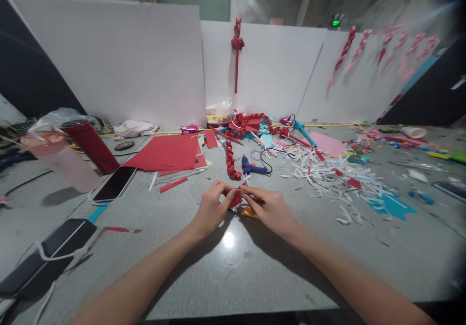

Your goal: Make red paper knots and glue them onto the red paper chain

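My left hand [215, 202] and my right hand [268, 206] meet at the middle of the table, fingertips pinched together on a small piece of red paper [236, 199]. Part of that piece is hidden behind my fingers. Under my right hand lies a yellow object [249, 212], mostly covered, its kind unclear. Just beyond my hands rests a folded red paper chain [230, 160]. A blue glue gun [254, 166] lies to the right of the chain, its black cord curling behind it.
Red paper sheets [165, 151] lie left, near a phone [113, 184], a red flask [91, 146] and a pink bottle [63, 162]. White paper strips [327, 174] are heaped at right. A black power bank-like box [47, 259] sits front left. White panels [109, 62] stand behind.
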A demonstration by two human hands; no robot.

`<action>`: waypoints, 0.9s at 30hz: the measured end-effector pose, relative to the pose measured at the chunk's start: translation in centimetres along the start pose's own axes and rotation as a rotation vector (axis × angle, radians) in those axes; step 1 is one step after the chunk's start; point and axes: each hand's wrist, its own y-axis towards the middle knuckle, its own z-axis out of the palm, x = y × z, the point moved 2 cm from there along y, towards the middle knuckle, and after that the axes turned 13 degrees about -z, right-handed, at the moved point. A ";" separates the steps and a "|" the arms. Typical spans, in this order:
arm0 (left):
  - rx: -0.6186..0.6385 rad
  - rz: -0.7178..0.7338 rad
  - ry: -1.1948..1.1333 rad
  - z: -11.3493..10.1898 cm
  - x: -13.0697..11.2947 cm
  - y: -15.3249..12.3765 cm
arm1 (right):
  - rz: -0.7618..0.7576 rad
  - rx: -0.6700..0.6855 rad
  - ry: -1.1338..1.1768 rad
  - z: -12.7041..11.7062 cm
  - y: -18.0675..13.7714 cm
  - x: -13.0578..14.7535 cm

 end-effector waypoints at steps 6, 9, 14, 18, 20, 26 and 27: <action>-0.032 -0.142 -0.063 -0.6 0.5 0.6 | 0.067 -0.050 0.006 -1.3 0.4 -1.1; 0.003 -0.225 -0.172 -0.6 0.9 0.8 | 0.022 -0.049 -0.020 -1.7 0.7 -0.8; 0.063 -0.351 -0.419 0.0 1.4 1.0 | 0.066 -0.053 0.027 -1.8 0.9 -0.6; 0.101 -0.433 -0.523 0.0 1.5 1.1 | 0.109 -0.038 0.095 -2.0 1.0 -1.0; 0.133 -0.447 -0.550 -0.1 1.4 1.2 | 0.128 -0.025 0.138 -2.1 1.0 -1.2; 0.138 -0.450 -0.599 -0.3 1.5 1.5 | 0.184 -0.029 0.192 -1.9 0.9 -1.7; 0.140 -0.453 -0.609 -0.3 1.6 1.5 | 0.192 -0.027 0.199 -1.9 0.9 -1.8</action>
